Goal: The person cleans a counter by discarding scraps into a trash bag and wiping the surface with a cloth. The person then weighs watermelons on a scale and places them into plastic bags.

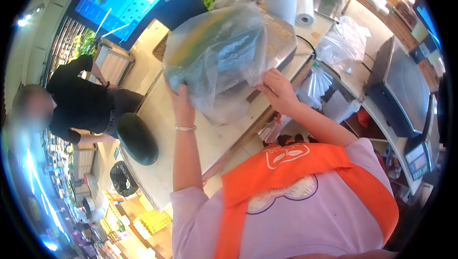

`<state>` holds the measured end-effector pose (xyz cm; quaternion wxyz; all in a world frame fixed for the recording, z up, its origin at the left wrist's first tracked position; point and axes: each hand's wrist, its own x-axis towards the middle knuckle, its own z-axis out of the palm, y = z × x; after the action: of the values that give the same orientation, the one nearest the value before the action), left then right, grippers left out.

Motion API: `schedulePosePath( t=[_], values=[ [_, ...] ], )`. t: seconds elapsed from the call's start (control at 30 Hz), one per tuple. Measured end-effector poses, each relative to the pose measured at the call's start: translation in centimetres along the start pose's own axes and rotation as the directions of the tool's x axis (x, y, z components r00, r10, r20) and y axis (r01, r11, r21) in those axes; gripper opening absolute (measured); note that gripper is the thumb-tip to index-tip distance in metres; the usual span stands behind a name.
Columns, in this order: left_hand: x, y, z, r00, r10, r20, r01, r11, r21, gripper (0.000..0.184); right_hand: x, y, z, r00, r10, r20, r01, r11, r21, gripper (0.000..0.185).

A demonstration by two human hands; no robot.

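While a person in a black top [78, 97] stands at the far left, a dark green, smooth oblong melon [137, 138] sits at the left counter edge; looks heavy, firm and apt to roll, so best cupped underneath with both palms. Next, left hand [182, 98] at the near left side of a large translucent plastic bag [212, 75] with blue and yellow-green showing; fingers partly behind the film, can't tell how firmly closed. Bag is over the pale countertop [167, 139], between both hands; contents and weight unclear. Film looks thin, soft, slippery, likely to crease or tear if yanked; take gathered folds at the rim, support below if loaded. Right hand [278, 92] has thumb and fingers pinched on its right edge. Beyond, far side, white plastic-film roll [280, 1]; far right, flat-topped metal scale [405, 82].
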<state>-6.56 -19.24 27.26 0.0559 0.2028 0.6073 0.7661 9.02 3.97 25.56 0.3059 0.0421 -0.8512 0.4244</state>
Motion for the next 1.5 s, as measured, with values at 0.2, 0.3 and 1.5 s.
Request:
schedulePosePath(
  t=[0.2, 0.3, 1.5],
  values=[
    [-1.9, 0.0, 0.7, 0.997, 0.075, -0.031, -0.048, 0.852, 0.521, 0.069, -1.7, 0.4, 0.0, 0.975, 0.046, 0.216, -0.083, 0.983, 0.167, 0.015],
    [-1.6, -0.8, -1.0, 0.991, -0.098, -0.091, 0.125, 0.921, 0.369, 0.066, -3.9, 2.9, -1.8, 0.828, 0.499, 0.257, -0.548, 0.621, 0.56, 0.017],
    [-13.9, -2.3, 14.9, 0.942, -0.232, 0.241, 0.154, 0.941, 0.303, 0.018, -29.7, 23.6, 4.9, 0.185, 0.909, 0.374, -0.928, 0.036, 0.372, 0.016]
  ],
)
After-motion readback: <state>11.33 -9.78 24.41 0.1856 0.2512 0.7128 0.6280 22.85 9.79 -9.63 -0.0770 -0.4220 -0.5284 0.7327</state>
